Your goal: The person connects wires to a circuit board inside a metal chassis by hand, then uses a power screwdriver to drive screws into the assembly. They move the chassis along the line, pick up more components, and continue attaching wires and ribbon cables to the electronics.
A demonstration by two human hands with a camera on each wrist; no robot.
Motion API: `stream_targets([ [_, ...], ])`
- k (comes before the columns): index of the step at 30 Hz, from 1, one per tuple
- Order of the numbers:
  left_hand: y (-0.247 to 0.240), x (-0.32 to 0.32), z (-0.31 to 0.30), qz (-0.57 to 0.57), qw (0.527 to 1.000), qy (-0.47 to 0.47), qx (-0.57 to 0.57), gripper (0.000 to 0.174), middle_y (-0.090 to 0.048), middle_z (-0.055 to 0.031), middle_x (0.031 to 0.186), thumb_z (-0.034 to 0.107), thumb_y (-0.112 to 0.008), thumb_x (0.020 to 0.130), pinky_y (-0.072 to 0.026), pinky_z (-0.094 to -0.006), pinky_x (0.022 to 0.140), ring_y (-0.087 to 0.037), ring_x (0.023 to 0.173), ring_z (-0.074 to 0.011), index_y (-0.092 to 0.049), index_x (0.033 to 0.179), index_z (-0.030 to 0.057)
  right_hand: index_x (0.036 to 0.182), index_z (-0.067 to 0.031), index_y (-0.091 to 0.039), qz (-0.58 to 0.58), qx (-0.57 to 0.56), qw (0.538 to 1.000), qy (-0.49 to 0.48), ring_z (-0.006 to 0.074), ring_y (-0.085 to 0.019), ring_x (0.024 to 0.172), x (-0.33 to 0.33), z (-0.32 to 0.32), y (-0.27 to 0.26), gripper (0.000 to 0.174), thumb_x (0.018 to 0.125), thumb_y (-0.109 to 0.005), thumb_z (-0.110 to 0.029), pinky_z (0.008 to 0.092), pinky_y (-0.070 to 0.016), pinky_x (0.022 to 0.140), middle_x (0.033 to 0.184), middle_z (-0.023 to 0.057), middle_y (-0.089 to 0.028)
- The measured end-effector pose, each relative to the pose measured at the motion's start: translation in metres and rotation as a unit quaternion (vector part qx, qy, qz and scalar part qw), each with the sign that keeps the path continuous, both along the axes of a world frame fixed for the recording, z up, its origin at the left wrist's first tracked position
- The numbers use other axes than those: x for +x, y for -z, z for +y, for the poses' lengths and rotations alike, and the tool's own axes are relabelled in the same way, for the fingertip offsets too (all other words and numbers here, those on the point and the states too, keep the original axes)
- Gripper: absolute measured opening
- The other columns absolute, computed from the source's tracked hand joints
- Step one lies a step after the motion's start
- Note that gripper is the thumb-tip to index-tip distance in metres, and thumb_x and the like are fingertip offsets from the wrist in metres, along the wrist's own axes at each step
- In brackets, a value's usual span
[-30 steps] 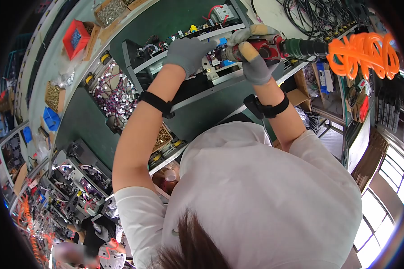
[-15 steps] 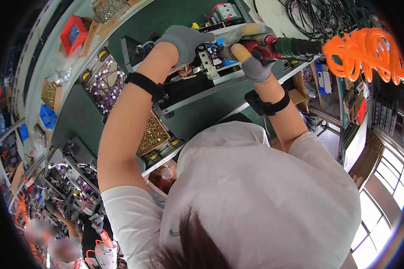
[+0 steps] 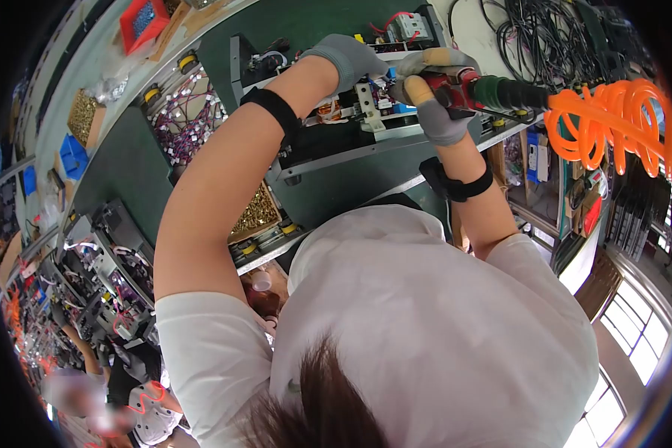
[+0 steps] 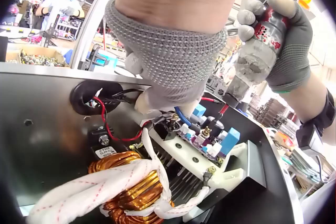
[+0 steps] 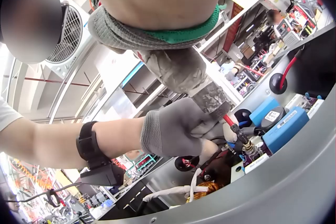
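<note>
My gloved right hand point(image 3: 442, 123) grips a red air screwdriver point(image 3: 464, 88), its lower body wrapped in worn tape. The red bit point(image 5: 228, 120) points down at a brass post point(image 5: 243, 139) on the circuit board. Close beside the bit, my gloved left hand point(image 3: 351, 61) reaches into a grey metal housing point(image 4: 47, 108). Its fingers pinch the dark end of a white-sleeved cable point(image 4: 150, 148); the fingertips are partly hidden. This cable comes from a copper coil point(image 4: 131, 195) in the housing. Blue capacitors point(image 5: 286, 129) stand next to the post.
An orange coiled air hose point(image 3: 612, 127) trails from the screwdriver. Bundled black cables point(image 3: 537, 45) lie at the back right. To the left are wire harnesses point(image 3: 187, 123), a box of brass screws point(image 3: 257, 213) and a red bin point(image 3: 143, 26). Other people work farther off.
My left hand has moved right, closer to the screwdriver's tip, uncovering the coil in the head view. My right hand keeps its grip on the screwdriver over the board. The head view has shifted slightly.
</note>
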State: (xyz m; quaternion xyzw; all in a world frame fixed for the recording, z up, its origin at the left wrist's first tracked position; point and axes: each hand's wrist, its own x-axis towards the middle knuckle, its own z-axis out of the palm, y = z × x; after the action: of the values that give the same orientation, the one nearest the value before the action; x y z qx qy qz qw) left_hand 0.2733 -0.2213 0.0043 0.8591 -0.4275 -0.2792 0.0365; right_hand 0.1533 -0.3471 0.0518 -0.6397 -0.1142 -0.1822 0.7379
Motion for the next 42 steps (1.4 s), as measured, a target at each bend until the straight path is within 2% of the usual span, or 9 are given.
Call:
stream_targets([
  [12,-0.006,-0.009,0.006,-0.086,0.993,0.065,-0.053,0.046,-0.063,-0.0046,0.104,-0.004,-0.059,0.071,-0.0493,-0.0379,0.077,-0.060,0.094,-0.0290,-0.059,0.109,0.0236,0.090,0.0009,-0.054,0.023,-0.044,0.999,0.009,0.0127,-0.056,0.057,0.005,0.000,-0.001,0.019,0.074,-0.061,0.007,0.0260,-0.0482,0.053,0.075,0.0091,-0.060],
  [20,0.029,0.004,-0.009,0.037,0.999,-0.031,0.000,0.045,-0.063,-0.0064,0.098,-0.004,-0.061,0.069,-0.0491,-0.0390,0.074,-0.061,0.091,-0.0298,-0.059,0.106,0.0214,0.099,0.0004,-0.052,0.050,0.024,0.998,-0.004,0.0141,-0.058,0.070,0.004,0.001,0.003,0.029,0.073,-0.060,0.010,0.0273,-0.0497,0.057,0.084,0.0116,-0.060],
  [23,-0.024,-0.013,0.014,-0.034,0.998,0.022,-0.045,0.044,-0.062,-0.0067,0.098,-0.003,-0.060,0.070,-0.0489,-0.0387,0.074,-0.061,0.091,-0.0295,-0.058,0.106,0.0218,0.101,0.0001,-0.051,0.008,0.033,0.999,0.008,0.0150,-0.059,0.072,0.006,0.003,-0.003,0.033,0.072,-0.060,0.011,0.0283,-0.0506,0.058,0.087,0.0129,-0.060],
  [26,-0.027,-0.026,0.022,-0.004,0.988,-0.102,-0.114,0.031,-0.062,-0.0082,0.096,0.009,-0.057,0.078,-0.0484,-0.0378,0.076,-0.061,0.093,-0.0287,-0.057,0.106,0.0227,0.103,-0.0018,-0.050,-0.050,0.069,0.996,0.032,0.0198,-0.059,0.072,0.004,-0.001,-0.014,0.034,0.072,-0.059,0.012,0.0296,-0.0510,0.057,0.086,0.0148,-0.060],
  [29,-0.043,-0.053,0.025,0.090,0.922,-0.307,-0.216,0.025,-0.064,-0.0097,0.095,0.016,-0.061,0.075,-0.0487,-0.0397,0.075,-0.062,0.088,-0.0289,-0.060,0.100,0.0170,0.098,-0.0034,-0.052,-0.039,0.072,0.997,0.014,0.0207,-0.058,0.074,-0.001,-0.017,-0.041,0.025,0.076,-0.060,0.004,0.0309,-0.0494,0.061,0.086,0.0131,-0.059],
  [31,-0.015,-0.068,0.028,0.240,0.745,-0.475,-0.402,0.018,-0.065,-0.0094,0.093,0.019,-0.061,0.076,-0.0485,-0.0402,0.077,-0.063,0.089,-0.0275,-0.064,0.092,0.0125,0.103,-0.0041,-0.051,0.016,0.115,0.993,-0.014,0.0270,-0.058,0.084,-0.014,-0.027,-0.049,0.026,0.078,-0.057,-0.006,0.0412,-0.0502,0.075,0.091,0.0132,-0.058],
  [38,0.021,-0.131,0.022,0.238,0.765,-0.510,-0.314,0.022,-0.065,-0.0033,0.089,0.003,-0.047,0.084,-0.0500,-0.0297,0.071,-0.062,0.078,-0.0178,-0.064,0.095,0.0122,0.106,-0.0029,-0.053,0.053,0.113,0.991,0.054,0.0250,-0.057,0.088,-0.039,-0.065,-0.031,0.024,0.082,-0.053,-0.003,0.0401,-0.0456,0.082,0.095,0.0155,-0.060],
  [40,0.028,-0.146,0.019,0.480,0.465,-0.560,-0.490,0.025,-0.063,-0.0101,0.085,0.000,-0.039,0.090,-0.0514,-0.0268,0.062,-0.063,0.074,-0.0168,-0.058,0.106,0.0042,0.107,-0.0014,-0.051,0.037,0.104,0.992,0.054,0.0250,-0.055,0.086,-0.040,-0.062,-0.027,0.026,0.082,-0.051,-0.004,0.0400,-0.0438,0.082,0.092,0.0147,-0.058],
  [42,0.027,-0.156,0.019,0.505,0.419,-0.557,-0.509,0.019,-0.062,-0.0141,0.086,0.006,-0.044,0.092,-0.0519,-0.0268,0.057,-0.063,0.070,-0.0196,-0.054,0.106,-0.0003,0.109,-0.0004,-0.050,0.046,0.098,0.992,0.067,0.0258,-0.054,0.086,-0.041,-0.058,-0.032,0.028,0.082,-0.050,-0.005,0.0404,-0.0431,0.081,0.091,0.0146,-0.057],
])
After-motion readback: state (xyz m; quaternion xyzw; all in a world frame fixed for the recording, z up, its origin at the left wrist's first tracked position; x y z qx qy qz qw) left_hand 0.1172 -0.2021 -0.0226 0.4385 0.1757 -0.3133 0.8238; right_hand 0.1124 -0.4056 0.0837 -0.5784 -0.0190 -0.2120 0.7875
